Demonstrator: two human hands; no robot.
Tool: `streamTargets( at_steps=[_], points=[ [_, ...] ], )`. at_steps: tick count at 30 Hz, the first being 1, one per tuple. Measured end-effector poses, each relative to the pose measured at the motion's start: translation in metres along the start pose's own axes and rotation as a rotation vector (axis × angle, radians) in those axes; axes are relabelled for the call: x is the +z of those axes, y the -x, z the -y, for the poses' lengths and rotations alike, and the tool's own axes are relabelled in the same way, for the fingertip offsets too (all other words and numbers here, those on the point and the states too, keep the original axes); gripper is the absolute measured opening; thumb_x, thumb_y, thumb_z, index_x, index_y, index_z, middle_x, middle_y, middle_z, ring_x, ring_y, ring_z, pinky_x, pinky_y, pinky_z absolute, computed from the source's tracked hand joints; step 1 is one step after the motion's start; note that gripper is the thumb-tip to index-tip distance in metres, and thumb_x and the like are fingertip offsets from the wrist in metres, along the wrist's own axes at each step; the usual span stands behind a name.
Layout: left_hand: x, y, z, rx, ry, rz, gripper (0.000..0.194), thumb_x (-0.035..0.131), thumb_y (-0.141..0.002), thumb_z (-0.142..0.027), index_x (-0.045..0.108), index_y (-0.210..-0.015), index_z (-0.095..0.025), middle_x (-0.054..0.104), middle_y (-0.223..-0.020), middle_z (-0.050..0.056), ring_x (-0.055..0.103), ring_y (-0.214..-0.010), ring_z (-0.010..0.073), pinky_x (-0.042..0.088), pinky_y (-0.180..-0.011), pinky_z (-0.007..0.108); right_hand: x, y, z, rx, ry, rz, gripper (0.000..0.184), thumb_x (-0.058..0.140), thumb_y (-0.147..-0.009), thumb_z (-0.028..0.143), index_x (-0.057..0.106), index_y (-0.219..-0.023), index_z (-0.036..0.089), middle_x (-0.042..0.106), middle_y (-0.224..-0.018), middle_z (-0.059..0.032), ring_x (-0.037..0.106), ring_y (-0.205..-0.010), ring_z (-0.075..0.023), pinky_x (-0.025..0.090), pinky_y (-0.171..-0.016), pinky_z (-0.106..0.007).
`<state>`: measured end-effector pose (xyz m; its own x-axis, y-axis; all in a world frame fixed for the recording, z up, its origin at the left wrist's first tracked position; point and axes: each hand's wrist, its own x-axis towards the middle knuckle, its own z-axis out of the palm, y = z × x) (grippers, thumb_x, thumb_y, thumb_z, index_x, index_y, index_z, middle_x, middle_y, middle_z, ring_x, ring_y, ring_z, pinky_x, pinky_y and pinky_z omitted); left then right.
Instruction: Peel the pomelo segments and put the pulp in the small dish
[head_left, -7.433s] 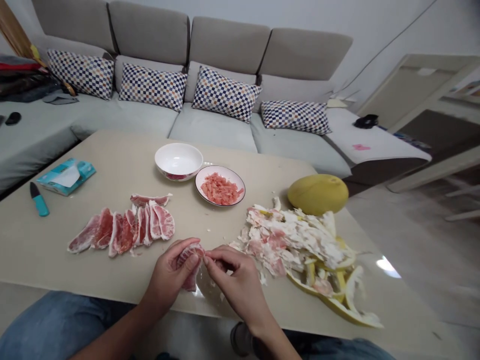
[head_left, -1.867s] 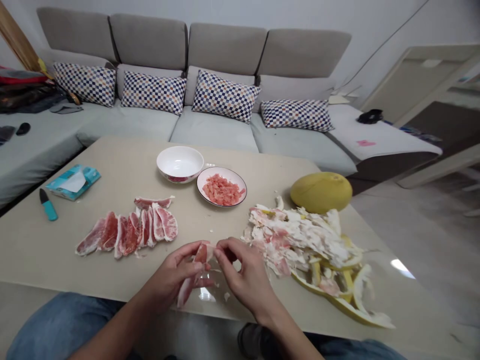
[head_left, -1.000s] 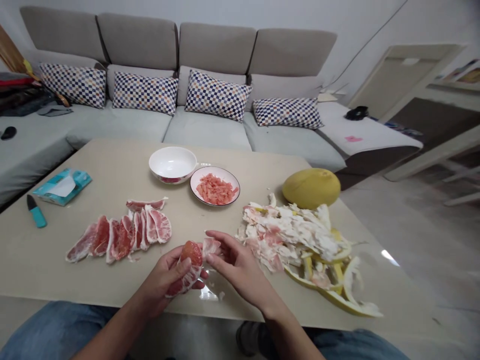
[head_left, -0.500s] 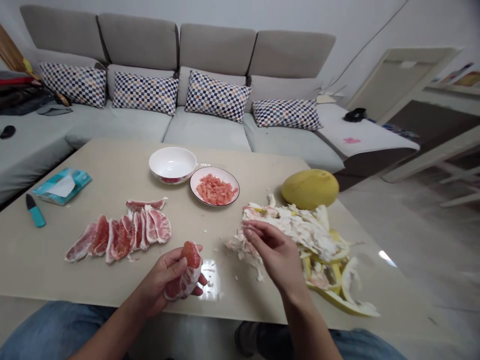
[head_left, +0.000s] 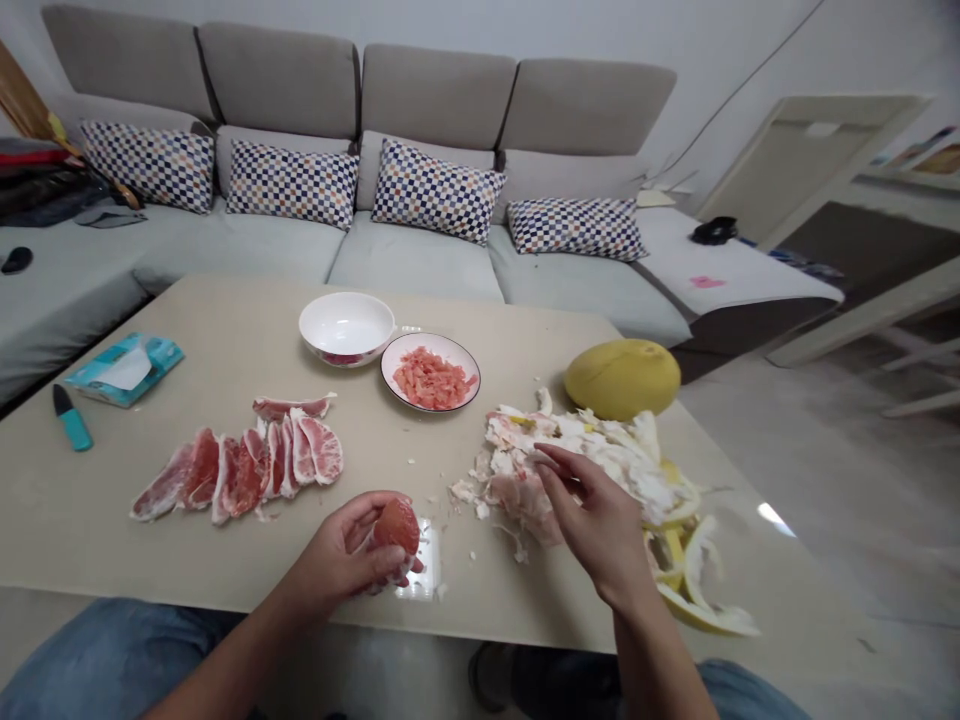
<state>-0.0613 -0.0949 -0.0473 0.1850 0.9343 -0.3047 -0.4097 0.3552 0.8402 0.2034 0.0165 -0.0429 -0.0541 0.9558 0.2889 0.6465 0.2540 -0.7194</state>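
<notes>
- Within the left hand (head_left: 334, 552): one pink pomelo segment (head_left: 396, 528), fingers curled closed around it.
- Under the right hand (head_left: 600, 525): white pith heap (head_left: 592, 450); fingers open and spread, contact unclear.
- Left of the left hand: row of peeled segments (head_left: 240, 468) on the table (head_left: 225, 320).
- Ahead of the left hand: plate (head_left: 391, 385) of shredded flesh (head_left: 433, 380), beside a white bowl (head_left: 345, 325).
- Beyond the right hand: whole yellow pomelo (head_left: 622, 380).
- Status: many segments peeled and flesh plated; whole pomelo unopened.
</notes>
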Motion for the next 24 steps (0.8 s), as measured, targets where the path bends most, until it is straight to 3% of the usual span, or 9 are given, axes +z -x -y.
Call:
streamTargets(
  at_steps=[7,10,13,15,20,24],
  points=[
    [0.002,0.002,-0.002,0.068,-0.317,-0.124,0.029,0.073,-0.073,-0.026,0.06,-0.098,-0.02,0.067,-0.091,0.004,0.063,-0.087,0.0198,0.047,-0.079,0.029,0.014,-0.002,-0.015,-0.304,0.371,-0.037,0.028,0.046,-0.087,0.028,0.07,-0.095,0.016,0.066,-0.109,-0.0163,0.061,-0.098,-0.0292,0.048,-0.087,-0.047],
    [0.004,0.003,-0.006,0.226,-0.484,-0.141,0.018,0.07,-0.075,-0.023,0.066,-0.092,-0.02,0.064,-0.098,0.007,0.061,-0.095,0.0214,0.048,-0.082,0.029,0.012,-0.002,-0.011,-0.3,0.422,-0.068,0.026,0.046,-0.088,0.025,0.069,-0.099,0.017,0.068,-0.095,-0.0134,0.06,-0.088,-0.0271,0.048,-0.08,-0.043],
    [0.003,0.004,-0.007,0.351,-0.576,-0.119,0.014,0.066,-0.078,-0.025,0.07,-0.091,-0.021,0.063,-0.099,0.009,0.059,-0.095,0.0217,0.049,-0.082,0.03,0.008,0.0,0.007,-0.242,0.325,-0.059,0.024,0.048,-0.089,0.026,0.067,-0.101,0.019,0.066,-0.087,-0.0104,0.059,-0.077,-0.0237,0.047,-0.073,-0.039],
    [0.002,0.005,-0.006,0.375,-0.59,-0.104,0.015,0.065,-0.08,-0.026,0.07,-0.094,-0.021,0.063,-0.1,0.01,0.06,-0.093,0.0217,0.049,-0.082,0.03,0.006,0.006,0.025,-0.236,0.155,0.052,0.021,0.05,-0.089,0.028,0.067,-0.099,0.02,0.066,-0.089,-0.0091,0.06,-0.079,-0.0225,0.048,-0.075,-0.037],
    [-0.001,0.004,-0.004,0.324,-0.617,-0.042,0.018,0.065,-0.079,-0.021,0.07,-0.096,-0.022,0.064,-0.103,0.01,0.06,-0.096,0.0224,0.05,-0.081,0.029,0.014,0.027,0.068,-0.269,-0.203,0.512,0.018,0.058,-0.089,0.03,0.067,-0.103,0.025,0.068,-0.102,-0.0059,0.061,-0.099,-0.021,0.048,-0.089,-0.035],
    [-0.001,0.004,-0.005,0.322,-0.628,-0.013,0.02,0.067,-0.076,-0.018,0.071,-0.095,-0.023,0.066,-0.101,0.008,0.061,-0.095,0.0216,0.049,-0.082,0.028,0.025,0.035,0.083,-0.212,-0.342,0.66,0.018,0.062,-0.086,0.032,0.069,-0.102,0.024,0.068,-0.098,-0.0052,0.063,-0.091,-0.0183,0.05,-0.083,-0.031]
  ],
)
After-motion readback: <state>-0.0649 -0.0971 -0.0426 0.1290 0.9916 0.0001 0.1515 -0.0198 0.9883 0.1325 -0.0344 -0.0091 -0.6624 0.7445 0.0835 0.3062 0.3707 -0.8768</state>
